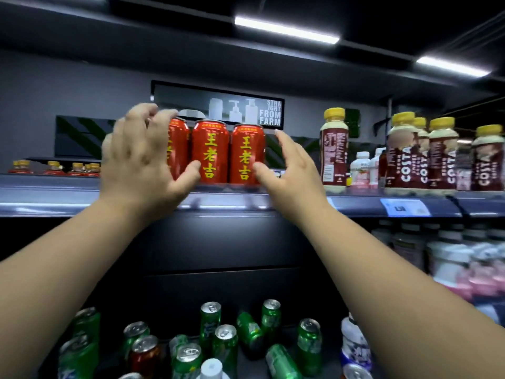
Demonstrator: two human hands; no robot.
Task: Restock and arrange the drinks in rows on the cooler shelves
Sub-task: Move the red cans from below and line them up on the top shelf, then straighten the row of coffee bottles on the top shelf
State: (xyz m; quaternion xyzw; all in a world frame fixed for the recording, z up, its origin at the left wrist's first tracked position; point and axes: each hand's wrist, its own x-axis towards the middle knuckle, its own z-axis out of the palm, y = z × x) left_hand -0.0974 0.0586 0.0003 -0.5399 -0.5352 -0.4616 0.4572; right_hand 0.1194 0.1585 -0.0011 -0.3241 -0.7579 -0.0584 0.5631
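Red metal Wanglaoji cans (210,151) stand three abreast on the cooler shelf (54,195). Left hand (142,162) grips the leftmost can (179,149); right hand (289,170), spread wide, touches the rightmost can (247,154).

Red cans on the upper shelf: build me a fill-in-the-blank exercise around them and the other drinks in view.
1. On the shelf, ___ red cans stand visible in a row.
2. The left hand grips the ___ can of that row.
3. The Costa bottles have ___ caps.
4. Most of the jumbled cans below are ___.

Missing words: three; leftmost; yellow; green.
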